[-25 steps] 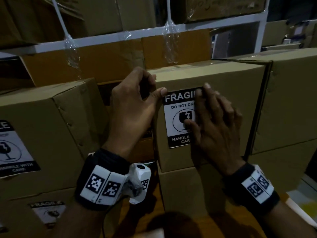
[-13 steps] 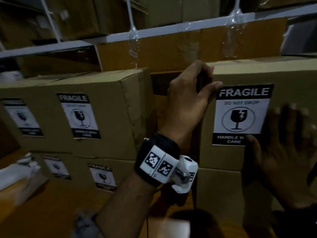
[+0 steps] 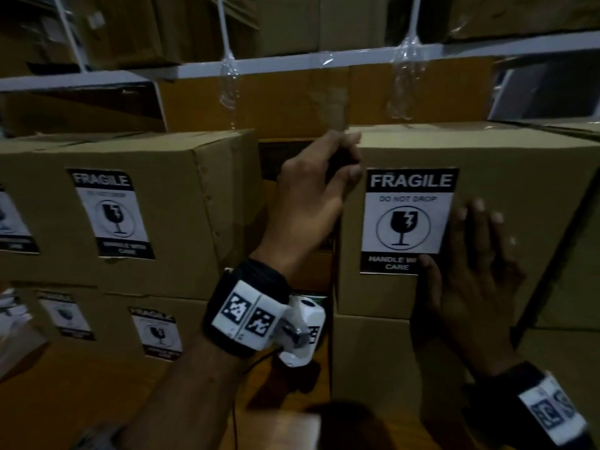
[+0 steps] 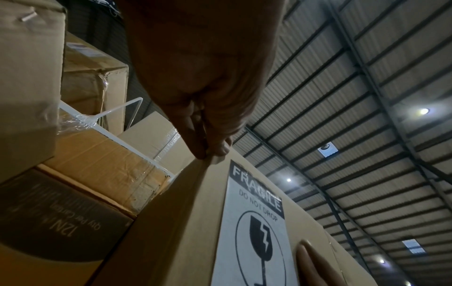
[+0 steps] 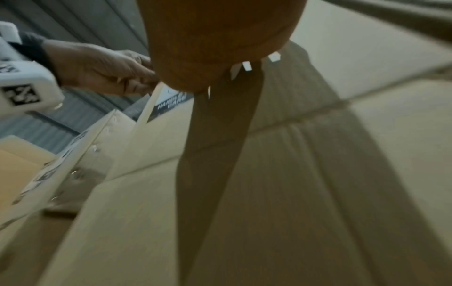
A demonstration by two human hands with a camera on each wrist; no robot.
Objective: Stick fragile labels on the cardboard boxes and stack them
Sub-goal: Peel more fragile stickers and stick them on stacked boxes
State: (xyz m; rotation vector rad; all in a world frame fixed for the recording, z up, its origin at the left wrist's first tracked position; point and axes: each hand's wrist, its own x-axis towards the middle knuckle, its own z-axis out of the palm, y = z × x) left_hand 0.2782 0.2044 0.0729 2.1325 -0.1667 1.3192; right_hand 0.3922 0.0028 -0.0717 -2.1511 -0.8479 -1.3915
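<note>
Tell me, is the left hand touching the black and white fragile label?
Apart. In the head view the left hand grips the brown cardboard box's corner edge, with bare cardboard between thumb and fragile label.

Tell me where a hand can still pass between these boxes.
A dark gap runs between the labelled brown cardboard box and the left labelled cardboard box; the left hand already fills its top. Bare cardboard lies right of the black-and-white fragile label, beyond the right hand. Below the white shelf rail it is crowded.

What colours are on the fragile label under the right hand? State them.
Black bands with white lettering, white middle with a black broken-glass symbol: fragile label, clearest in the head view.
</note>
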